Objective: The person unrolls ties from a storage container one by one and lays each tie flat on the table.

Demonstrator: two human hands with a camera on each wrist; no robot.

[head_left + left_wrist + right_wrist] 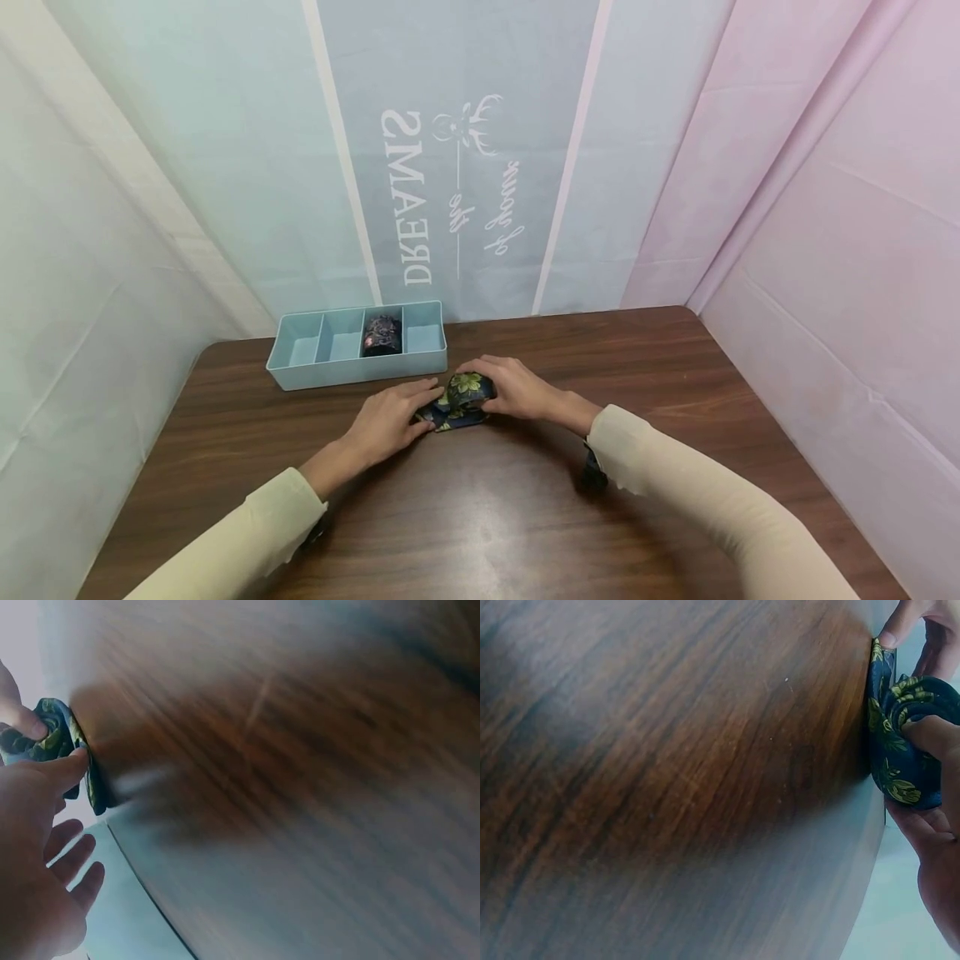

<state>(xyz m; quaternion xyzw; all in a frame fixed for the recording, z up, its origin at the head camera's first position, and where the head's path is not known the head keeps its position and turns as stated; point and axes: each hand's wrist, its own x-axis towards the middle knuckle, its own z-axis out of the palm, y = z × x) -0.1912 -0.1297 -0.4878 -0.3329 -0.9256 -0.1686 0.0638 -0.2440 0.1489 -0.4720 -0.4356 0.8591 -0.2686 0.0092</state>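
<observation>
A navy necktie point(468, 390) with yellow-green flowers, partly rolled into a coil, sits on the brown table with a short flat tail toward the left. My right hand point(519, 388) grips the coil from the right; in the right wrist view its thumb presses into the spiral of the necktie point(900, 784) and the fingers lie on the coil's far side. At the flat tail, my left hand point(390, 418) pinches the cloth between thumb and fingers. Its other fingers stick out loosely in the left wrist view, beside the necktie point(56, 742).
A light blue box point(352, 371) with several compartments stands behind my hands, toward the left. One compartment holds a dark patterned roll point(383, 335). The wooden table point(465, 517) reaches back to a printed cloth backdrop point(465, 50), with pale cloth walls at both sides.
</observation>
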